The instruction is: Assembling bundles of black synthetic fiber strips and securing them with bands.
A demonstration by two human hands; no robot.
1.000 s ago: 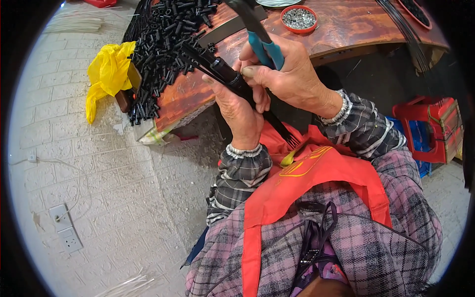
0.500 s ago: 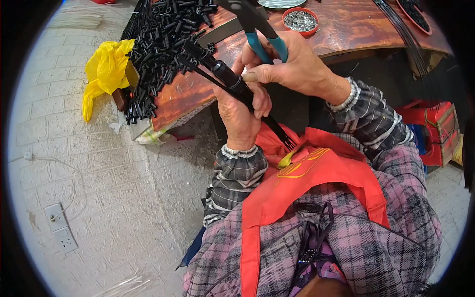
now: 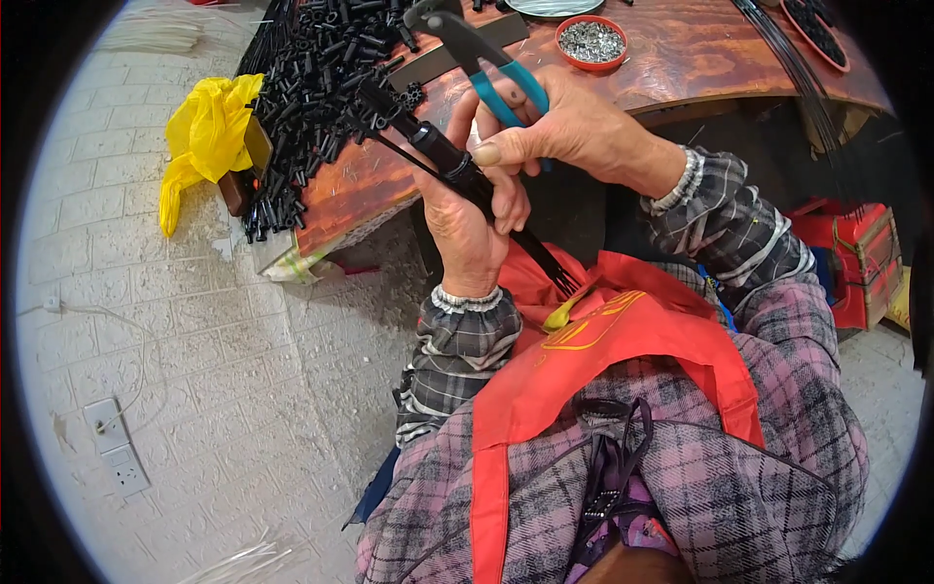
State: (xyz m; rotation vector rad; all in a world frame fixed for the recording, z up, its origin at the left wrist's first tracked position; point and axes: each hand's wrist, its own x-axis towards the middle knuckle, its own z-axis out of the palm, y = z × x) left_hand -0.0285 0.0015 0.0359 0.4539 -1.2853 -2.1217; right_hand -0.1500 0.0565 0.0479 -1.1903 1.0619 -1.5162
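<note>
My left hand is wrapped round a black bundle of thin rods with a thick sleeve near its upper end. The bundle slants from upper left down to the red bag on my lap. In my right hand are pliers with teal handles and dark jaws pointing up and left. The right thumb presses on the bundle beside the black sleeve. Whatever the right fingertips touch behind the bundle is hidden.
A heap of short black tubes covers the left of the wooden table. Beyond my hands stands a red bowl of small metal pieces. A yellow plastic bag hangs at the left edge, and a red stool stands at the right.
The pliers have tilted further left and dropped slightly, and their dark jaws now show more fully. My left hand keeps its hold on the bundle, nearly still.
</note>
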